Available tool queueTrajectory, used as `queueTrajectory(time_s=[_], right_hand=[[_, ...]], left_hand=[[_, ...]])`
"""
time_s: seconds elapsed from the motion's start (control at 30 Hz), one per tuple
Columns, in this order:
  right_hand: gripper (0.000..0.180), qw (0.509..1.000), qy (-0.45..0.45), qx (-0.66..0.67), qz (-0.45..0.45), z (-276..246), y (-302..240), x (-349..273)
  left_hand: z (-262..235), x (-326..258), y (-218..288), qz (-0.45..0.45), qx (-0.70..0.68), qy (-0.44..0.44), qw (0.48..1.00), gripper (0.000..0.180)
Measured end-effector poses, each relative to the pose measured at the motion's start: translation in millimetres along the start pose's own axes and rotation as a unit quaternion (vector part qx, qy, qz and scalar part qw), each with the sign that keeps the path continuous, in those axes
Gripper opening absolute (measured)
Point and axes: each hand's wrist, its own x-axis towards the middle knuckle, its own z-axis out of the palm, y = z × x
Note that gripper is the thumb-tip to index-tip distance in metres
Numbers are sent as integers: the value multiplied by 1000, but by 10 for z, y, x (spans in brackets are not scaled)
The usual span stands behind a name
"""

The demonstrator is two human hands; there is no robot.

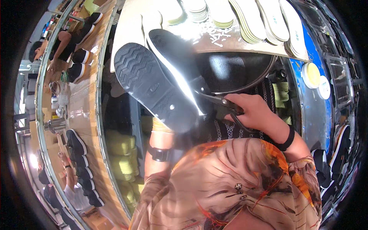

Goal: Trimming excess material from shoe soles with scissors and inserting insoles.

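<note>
Your right hand point(255, 111) sits just above your chest, wrist bent inward and wearing a dark band, with the forearm coming in from the lower right. Its fingers point(245, 101) are curled tight through the handles of a pair of scissors point(222, 102), whose blades point left and up and meet the edge of the black shoe sole point(153, 86). That sole is held up in front of you, tread side facing you, tilted so its toe points to the upper left and its heel end lies near the scissors. Your left forearm rises almost straight up from the lower middle, a dark strap around the wrist; your left hand point(163, 126) is mostly hidden behind the heel end of the sole, so you cannot tell how its fingers lie, only that it carries the sole from underneath. A second dark sole piece with a bright glare across it lies just behind the first. Beyond them, the pale worktop point(130, 27) carries rows of stacked white and yellowish insoles point(249, 19) and scattered white trimmings. Along the left, black shoes point(76, 142) stand on a long wooden line.
</note>
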Motion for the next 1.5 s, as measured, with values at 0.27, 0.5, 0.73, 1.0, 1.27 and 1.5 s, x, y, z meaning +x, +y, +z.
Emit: queueTrajectory(time_s=[0.27,0.5,0.73,1.0,1.27,1.5], right_hand=[[59,991,-22,-130,-3,14,-163,120],[46,998,-27,52,4,172,152,0],[49,974,167,73,131,-58,747,-343],[52,978,150,-7,144,-121,686,-440],[56,970,151,80,171,-137,452,-519],[60,953,108,162,232,-468,329,-369]], left_hand=[[616,293,408,-14,-421,-15,907,46],[473,412,467,-47,-198,212,956,39],[554,818,759,-20,640,177,747,20],[675,453,1131,4,685,-14,729,38],[522,248,1452,189,741,-87,639,37],[471,213,3337,392,782,138,465,33]])
